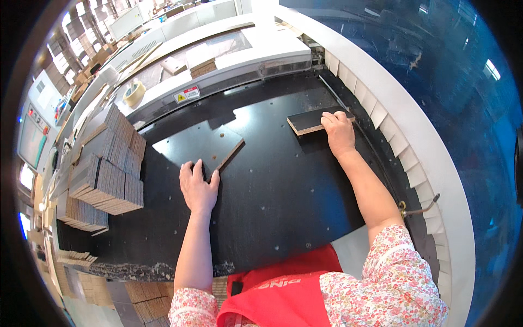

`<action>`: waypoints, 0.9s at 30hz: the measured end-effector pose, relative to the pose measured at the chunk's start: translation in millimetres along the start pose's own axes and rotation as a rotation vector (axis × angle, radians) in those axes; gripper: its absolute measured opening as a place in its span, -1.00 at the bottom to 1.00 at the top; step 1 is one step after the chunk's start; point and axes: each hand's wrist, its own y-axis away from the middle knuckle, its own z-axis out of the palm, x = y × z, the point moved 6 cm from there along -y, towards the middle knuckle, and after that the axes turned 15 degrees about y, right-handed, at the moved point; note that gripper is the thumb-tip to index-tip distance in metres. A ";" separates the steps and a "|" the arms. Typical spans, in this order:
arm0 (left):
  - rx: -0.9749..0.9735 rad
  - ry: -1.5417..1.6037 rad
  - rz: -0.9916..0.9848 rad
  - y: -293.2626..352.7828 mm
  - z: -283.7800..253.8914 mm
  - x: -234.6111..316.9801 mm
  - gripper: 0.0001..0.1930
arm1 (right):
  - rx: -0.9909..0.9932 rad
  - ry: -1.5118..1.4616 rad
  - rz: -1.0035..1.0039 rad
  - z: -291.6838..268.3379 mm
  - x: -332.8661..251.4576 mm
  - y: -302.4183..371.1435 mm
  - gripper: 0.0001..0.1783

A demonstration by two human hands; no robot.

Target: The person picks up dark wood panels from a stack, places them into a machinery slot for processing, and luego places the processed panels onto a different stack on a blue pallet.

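My left hand [198, 188] grips the near corner of a dark-faced particleboard panel [199, 143], fingers on one side and thumb at its raw brown edge. Two round holes show in this panel, which lies on the black work table [261, 207]. Farther right, my right hand [339, 133] is closed over the right end of a narrow particleboard strip [308, 121] with a dark top face. The strip's near long edge shows raw brown chipboard. My fingers partly hide its right end.
Stacked particleboard pieces [106, 188] stand at the table's left. Behind the table runs a white machine beam [218, 71] with a tape roll [134, 94]. Pleated bellows [397, 143] line the right side, near a thin metal lever [422, 210]. More boards [147, 300] lie below the front edge.
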 end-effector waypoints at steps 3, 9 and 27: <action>-0.003 -0.005 0.004 -1.5 -0.5 -0.7 -0.43 | 0.020 -0.016 -0.020 38.5 7.7 -24.9 -0.86; -0.028 -0.019 -0.006 -3.0 -1.7 3.4 -0.45 | -0.041 -0.027 -0.037 103.4 17.1 -75.7 -0.85; -0.047 -0.046 0.017 -6.8 -3.3 5.6 -0.44 | -0.617 -0.078 0.212 209.9 15.9 -136.4 -0.41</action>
